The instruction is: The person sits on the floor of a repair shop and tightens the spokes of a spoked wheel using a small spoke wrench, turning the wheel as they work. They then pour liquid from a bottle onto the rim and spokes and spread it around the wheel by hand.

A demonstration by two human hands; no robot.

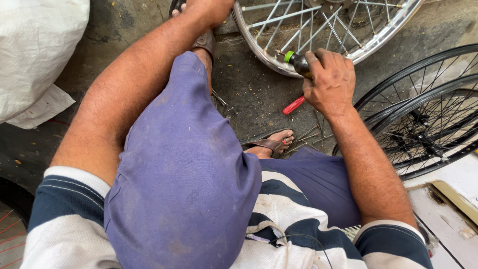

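Right hand (329,79) is clenched around a dark tool handle with a green tip (298,62); the fingers cover most of it, so the tool type can't be made out. The green tip sits right against the rim of the chrome spoked wheel (259,47), which lies on the floor and is cut off by the top edge, with only the edge of the hub in frame.

Left hand (209,9) is at the top edge, mostly out of frame. It is near the chrome rim's left side, just above a brown sandal (205,41). Can't tell whether it's open or gripping anything.

A red-handled tool (294,105) lies on the concrete floor (249,94) just below the right hand, partly hidden under the wrist; its working end is not visible. A few loose spokes (308,134) lie beside the other sandalled foot (274,142); they are thin and hard to count.

The raised knee in blue-purple trousers (184,164) blocks the centre of the view and whatever is on the floor under it.

Black spoked wheels (423,114) are stacked at right and overlap, so the count is unclear; the frame edge cuts them off.

A white woven sack (35,50) sits top left, bulging and cropped, with no markings visible. A flat white sheet (42,107) sticks out under it.

Bottom left shows a sliver of a tyre with red spokes (10,219). Bottom right is a white painted panel (448,199), chipped and partly hidden by the arm.
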